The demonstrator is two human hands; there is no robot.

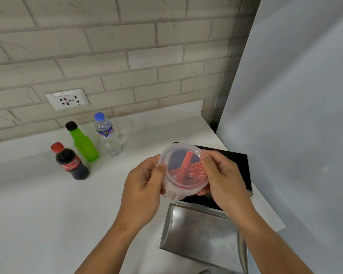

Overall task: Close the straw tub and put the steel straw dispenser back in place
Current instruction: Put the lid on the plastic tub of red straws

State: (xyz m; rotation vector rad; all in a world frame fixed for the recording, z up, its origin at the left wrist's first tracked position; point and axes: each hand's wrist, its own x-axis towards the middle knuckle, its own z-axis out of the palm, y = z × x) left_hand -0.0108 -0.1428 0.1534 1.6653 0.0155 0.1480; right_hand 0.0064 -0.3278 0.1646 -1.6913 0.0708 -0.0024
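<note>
Above the white counter [38, 204], near its right end, both hands hold a round clear plastic straw tub [183, 171] in the air, tilted so its top faces the camera. The left hand [145, 186] grips the tub's left side, its thumb pressed on the rim of the translucent lid [176, 153] and the fingers curled under the tub. The right hand [224, 180] grips the opposite side, thumb on the lid's right edge, fingers wrapped beneath. The lid lies over the tub's mouth; whether it is snapped fully shut all round cannot be told. Through the lid, red straws [184, 169] show, several lying crosswise and one bundle laid over them.

Directly below the tub stands the steel straw dispenser [202, 230] on the counter, its brushed metal lid swung open toward the camera and its dark interior [238, 165] showing behind the hands. It sits close to the grey panel [295, 95] on the right.

Well apart to the left, near the brick-patterned wall [107, 46], stand three bottles: a dark cola bottle [71, 162] with a red cap, a green bottle [83, 142] with a black cap, and a clear water bottle [107, 133] with a blue cap. A white wall socket [67, 98] sits above them.
</note>
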